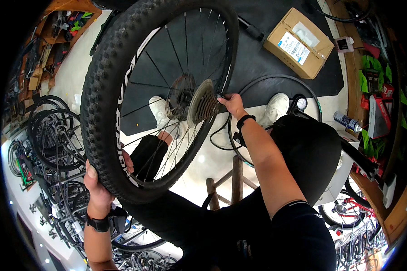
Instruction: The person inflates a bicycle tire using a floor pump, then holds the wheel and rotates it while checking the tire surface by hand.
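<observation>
A bicycle wheel with a knobby black tyre (99,97) stands tilted in front of me, over my legs. My left hand (99,183) is wrapped round the tyre at its lower left, with the thumb outside and fingertips showing at the rim. The stepped cassette (201,104) faces right, and a brake disc (177,97) sits on the hub's far side. At the cassette's centre, my right hand (233,105) pinches a small dark part at the hub's end. The fingers partly hide that part, so its exact kind does not show.
A cardboard box (285,56) lies on the black mat (257,54). Near my right shoe (277,106) are a round gauge (301,104) and a thin tyre (319,115). A wooden stool (236,180) is below. Many bicycles (59,131) crowd the left; a spray can (347,121) lies right.
</observation>
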`<state>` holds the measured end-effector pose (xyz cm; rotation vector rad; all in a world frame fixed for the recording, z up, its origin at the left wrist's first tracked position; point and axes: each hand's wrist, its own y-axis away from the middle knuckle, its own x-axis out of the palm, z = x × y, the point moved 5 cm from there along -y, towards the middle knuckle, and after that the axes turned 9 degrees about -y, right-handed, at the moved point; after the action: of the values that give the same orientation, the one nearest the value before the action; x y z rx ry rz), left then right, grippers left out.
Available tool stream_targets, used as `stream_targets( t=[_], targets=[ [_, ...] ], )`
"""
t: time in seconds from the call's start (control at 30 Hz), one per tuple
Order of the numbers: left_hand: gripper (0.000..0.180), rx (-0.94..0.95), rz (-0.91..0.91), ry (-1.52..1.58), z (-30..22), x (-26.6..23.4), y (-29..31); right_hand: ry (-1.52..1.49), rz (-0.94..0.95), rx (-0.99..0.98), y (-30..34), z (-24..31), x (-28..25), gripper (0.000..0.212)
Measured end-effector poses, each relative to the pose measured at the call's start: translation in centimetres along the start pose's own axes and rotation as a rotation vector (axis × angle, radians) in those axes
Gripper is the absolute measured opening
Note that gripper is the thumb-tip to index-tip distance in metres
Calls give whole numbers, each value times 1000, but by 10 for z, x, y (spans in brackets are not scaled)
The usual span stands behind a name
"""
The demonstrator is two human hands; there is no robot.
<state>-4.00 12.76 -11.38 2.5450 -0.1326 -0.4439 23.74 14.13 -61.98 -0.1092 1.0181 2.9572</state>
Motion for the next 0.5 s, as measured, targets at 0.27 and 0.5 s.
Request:
stream_targets(
  t=[0.27, 0.5],
  targets=[
    [83, -12, -50, 49, 6, 1, 27, 527, -54, 146, 31, 36, -2, 39],
    [47, 181, -177, -108, -70, 14, 33, 967, 292, -26, 105, 183, -41, 40]
  ],
)
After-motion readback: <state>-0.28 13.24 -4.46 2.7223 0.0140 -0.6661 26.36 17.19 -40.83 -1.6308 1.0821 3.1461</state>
